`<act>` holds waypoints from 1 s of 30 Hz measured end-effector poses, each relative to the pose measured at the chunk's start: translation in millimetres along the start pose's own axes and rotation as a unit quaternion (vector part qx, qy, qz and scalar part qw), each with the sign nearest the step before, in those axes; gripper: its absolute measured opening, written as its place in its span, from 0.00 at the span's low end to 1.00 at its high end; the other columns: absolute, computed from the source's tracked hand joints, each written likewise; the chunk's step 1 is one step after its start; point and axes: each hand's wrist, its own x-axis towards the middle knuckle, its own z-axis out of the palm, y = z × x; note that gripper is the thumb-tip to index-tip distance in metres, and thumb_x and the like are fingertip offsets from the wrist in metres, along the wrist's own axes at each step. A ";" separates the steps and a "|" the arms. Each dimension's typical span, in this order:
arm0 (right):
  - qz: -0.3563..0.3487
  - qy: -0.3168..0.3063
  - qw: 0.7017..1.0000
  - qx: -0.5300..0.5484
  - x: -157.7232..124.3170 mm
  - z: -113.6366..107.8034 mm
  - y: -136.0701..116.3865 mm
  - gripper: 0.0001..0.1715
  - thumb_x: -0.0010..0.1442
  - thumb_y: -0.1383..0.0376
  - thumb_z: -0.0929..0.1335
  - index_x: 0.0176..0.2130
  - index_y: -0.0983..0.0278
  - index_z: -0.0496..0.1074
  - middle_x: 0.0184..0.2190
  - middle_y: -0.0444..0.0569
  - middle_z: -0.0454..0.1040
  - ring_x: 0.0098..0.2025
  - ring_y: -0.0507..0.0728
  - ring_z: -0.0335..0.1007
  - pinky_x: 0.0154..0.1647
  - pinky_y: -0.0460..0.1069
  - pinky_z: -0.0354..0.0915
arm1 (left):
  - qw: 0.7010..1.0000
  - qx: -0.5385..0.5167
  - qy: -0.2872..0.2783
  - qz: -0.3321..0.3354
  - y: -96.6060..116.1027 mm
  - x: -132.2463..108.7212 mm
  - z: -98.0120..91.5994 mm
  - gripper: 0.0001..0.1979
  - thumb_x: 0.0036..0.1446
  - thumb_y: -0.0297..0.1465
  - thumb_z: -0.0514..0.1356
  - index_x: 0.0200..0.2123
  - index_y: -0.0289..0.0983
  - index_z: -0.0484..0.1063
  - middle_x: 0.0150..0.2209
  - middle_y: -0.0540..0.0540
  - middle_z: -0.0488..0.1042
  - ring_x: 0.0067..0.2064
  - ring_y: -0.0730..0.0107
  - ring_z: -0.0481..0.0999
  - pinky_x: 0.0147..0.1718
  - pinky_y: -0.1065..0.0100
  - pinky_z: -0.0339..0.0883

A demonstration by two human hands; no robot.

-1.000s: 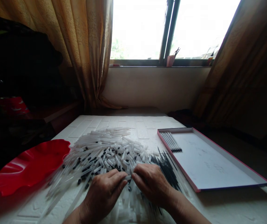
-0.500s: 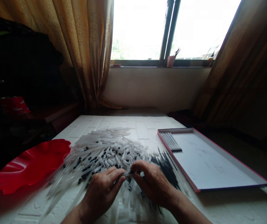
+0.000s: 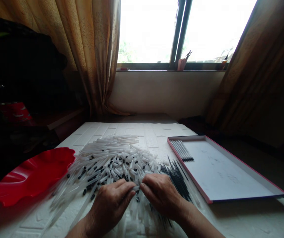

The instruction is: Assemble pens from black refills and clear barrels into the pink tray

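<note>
My left hand and my right hand meet above the near side of a heap of clear plastic tubes. Both pinch a small translucent piece, one at each end. Short clear caps with black plugs lie just beyond my fingers. To the right of my right hand is a bundle of thin black rods. Part of the heap is hidden under my hands.
A red wavy-edged dish is at the left. At the right lies a shallow pink-edged tray with a row of pens in its far left corner. A pink cup of sticks stands on the windowsill.
The black part seen between my fingers before no longer shows. My right fingertips have shifted slightly down and closed around the translucent piece.
</note>
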 end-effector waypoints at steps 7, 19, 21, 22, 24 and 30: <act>0.014 -0.007 1.000 0.011 -0.9 3.2 3.0 0.22 0.69 0.61 0.59 0.23 0.60 0.60 0.18 0.42 0.67 0.21 0.51 0.64 0.26 0.46 0.53 | 1.000 -0.004 0.003 -0.004 -1.4 1.1 0.3 0.17 0.72 0.37 0.48 0.43 0.40 0.76 0.31 0.47 0.80 0.29 0.63 0.83 0.27 0.68 0.73; -0.002 -0.032 0.999 0.024 0.9 -5.7 -1.0 0.14 0.69 0.61 0.59 0.31 0.60 0.65 0.25 0.44 0.71 0.26 0.53 0.67 0.30 0.46 0.58 | 1.000 -0.011 0.005 -0.018 -3.9 0.9 -0.9 0.14 0.71 0.35 0.51 0.43 0.40 0.76 0.32 0.46 0.80 0.31 0.64 0.83 0.30 0.70 0.73; -0.002 -0.039 0.999 0.021 0.8 -5.8 -1.4 0.16 0.69 0.61 0.58 0.29 0.60 0.63 0.24 0.43 0.68 0.26 0.53 0.65 0.29 0.46 0.56 | 1.000 -0.012 0.005 -0.015 -4.0 1.0 -0.9 0.14 0.71 0.35 0.51 0.43 0.40 0.76 0.31 0.47 0.79 0.30 0.64 0.82 0.29 0.70 0.73; 0.002 -0.043 0.999 0.021 0.9 -5.8 -1.7 0.17 0.69 0.60 0.58 0.28 0.60 0.62 0.23 0.43 0.68 0.25 0.53 0.64 0.29 0.46 0.56 | 1.000 -0.013 0.006 -0.014 -3.9 1.1 -1.0 0.14 0.71 0.35 0.51 0.43 0.41 0.76 0.31 0.47 0.79 0.29 0.65 0.82 0.28 0.70 0.72; 0.013 -0.050 0.998 0.025 1.3 -5.8 -2.3 0.18 0.68 0.59 0.58 0.27 0.60 0.61 0.22 0.42 0.66 0.25 0.53 0.64 0.29 0.46 0.55 | 1.000 -0.015 0.011 -0.015 -3.2 1.1 -1.2 0.13 0.70 0.35 0.52 0.43 0.41 0.77 0.31 0.48 0.79 0.29 0.65 0.82 0.27 0.70 0.71; 0.047 -0.027 0.996 0.075 3.5 -5.9 -4.3 0.17 0.65 0.60 0.59 0.26 0.60 0.62 0.21 0.41 0.64 0.24 0.52 0.63 0.28 0.46 0.56 | 0.996 -0.039 0.072 -0.041 -4.1 0.3 0.2 0.09 0.66 0.36 0.58 0.43 0.45 0.78 0.36 0.48 0.82 0.36 0.62 0.82 0.37 0.66 0.73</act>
